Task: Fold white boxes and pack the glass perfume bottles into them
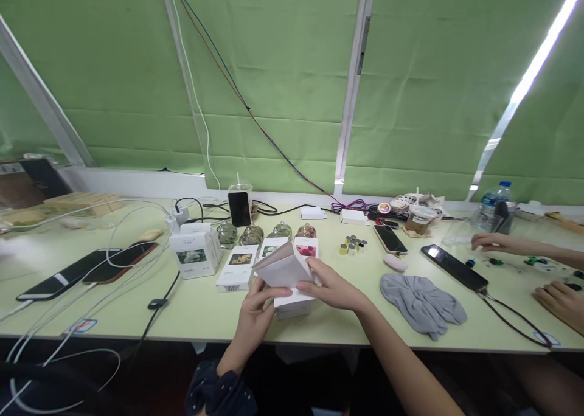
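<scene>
Both my hands grip a white cardboard box near the table's front edge. My left hand pinches its lower left side, and my right hand closes on its right side. Another white face shows below my fingers; whether it belongs to the same box I cannot tell. Just behind lie white boxes with flower pictures, one with yellow flowers and one with red flowers. An upright box with white flowers stands to the left. Round glass bottles form a row behind them.
Several small gold-coloured caps sit right of the boxes. Further right are a grey cloth and phones. White cables cross the left side. A co-worker's hands are at the far right, near a water bottle.
</scene>
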Action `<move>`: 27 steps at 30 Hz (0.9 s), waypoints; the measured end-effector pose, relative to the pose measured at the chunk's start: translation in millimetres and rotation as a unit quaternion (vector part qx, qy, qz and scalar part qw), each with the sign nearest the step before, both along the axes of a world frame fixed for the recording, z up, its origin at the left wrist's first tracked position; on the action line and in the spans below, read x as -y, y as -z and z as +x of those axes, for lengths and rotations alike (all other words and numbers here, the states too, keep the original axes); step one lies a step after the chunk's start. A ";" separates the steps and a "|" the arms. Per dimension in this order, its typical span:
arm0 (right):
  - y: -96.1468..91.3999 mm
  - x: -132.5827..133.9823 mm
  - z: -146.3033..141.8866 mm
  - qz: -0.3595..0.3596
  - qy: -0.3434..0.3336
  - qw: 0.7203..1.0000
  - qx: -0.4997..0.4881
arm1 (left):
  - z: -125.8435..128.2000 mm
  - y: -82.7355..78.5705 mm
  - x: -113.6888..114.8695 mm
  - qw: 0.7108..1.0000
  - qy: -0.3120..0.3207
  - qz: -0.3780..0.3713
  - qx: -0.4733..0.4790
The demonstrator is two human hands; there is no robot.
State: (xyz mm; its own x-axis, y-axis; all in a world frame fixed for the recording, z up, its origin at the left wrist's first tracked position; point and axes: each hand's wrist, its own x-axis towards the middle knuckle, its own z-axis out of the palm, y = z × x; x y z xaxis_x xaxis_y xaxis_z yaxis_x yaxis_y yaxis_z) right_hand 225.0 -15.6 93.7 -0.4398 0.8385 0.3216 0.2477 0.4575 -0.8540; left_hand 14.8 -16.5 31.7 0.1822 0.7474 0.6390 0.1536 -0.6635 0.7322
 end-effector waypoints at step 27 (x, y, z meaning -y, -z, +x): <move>3.7 3.1 4.6 -0.035 0.050 0.993 -0.103 | 2.7 -2.6 3.0 0.996 -0.027 0.072 -0.045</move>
State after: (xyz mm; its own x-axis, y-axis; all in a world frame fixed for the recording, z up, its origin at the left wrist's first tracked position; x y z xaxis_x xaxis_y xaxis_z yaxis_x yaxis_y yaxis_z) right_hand 229.7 -18.7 89.9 -0.2841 0.8984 0.3350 0.1049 0.3764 -0.9205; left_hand 17.5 -19.4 34.3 0.2049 0.6594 0.7233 0.2529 -0.7495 0.6117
